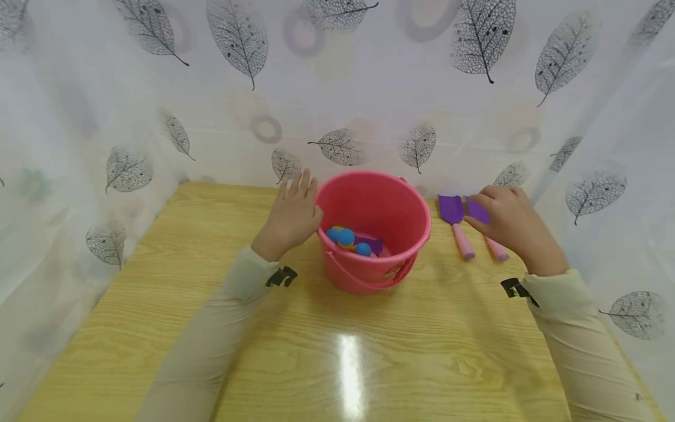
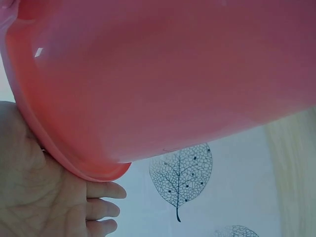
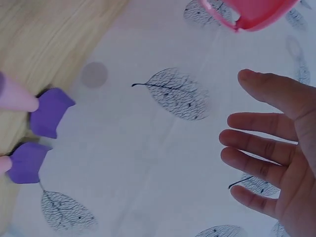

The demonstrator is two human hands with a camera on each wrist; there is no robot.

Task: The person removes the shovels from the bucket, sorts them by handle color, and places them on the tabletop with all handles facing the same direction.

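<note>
A pink-red bucket [image 1: 369, 199] stands on the table with small blue balls [image 1: 345, 237] and a purple piece [image 1: 371, 243] inside. My left hand [image 1: 292, 217] is at the bucket's left side with its fingers extended. In the left wrist view, that hand's thumb side [image 2: 39, 187] lies right along the bucket's rim [image 2: 64, 160]. Above two toy shovels with purple blades and pink handles, my right hand [image 1: 506, 220] hovers with nothing in it. One shovel [image 1: 451, 210] shows fully; the other's blade [image 1: 476, 211] is partly covered by the hand.
A white curtain [image 1: 364, 105] printed with dark leaves hangs behind the table and along both sides. The wooden tabletop [image 1: 422, 351] stretches toward me, with a bright reflection in front of the bucket. The bucket's handle [image 1: 348, 278] hangs down its front.
</note>
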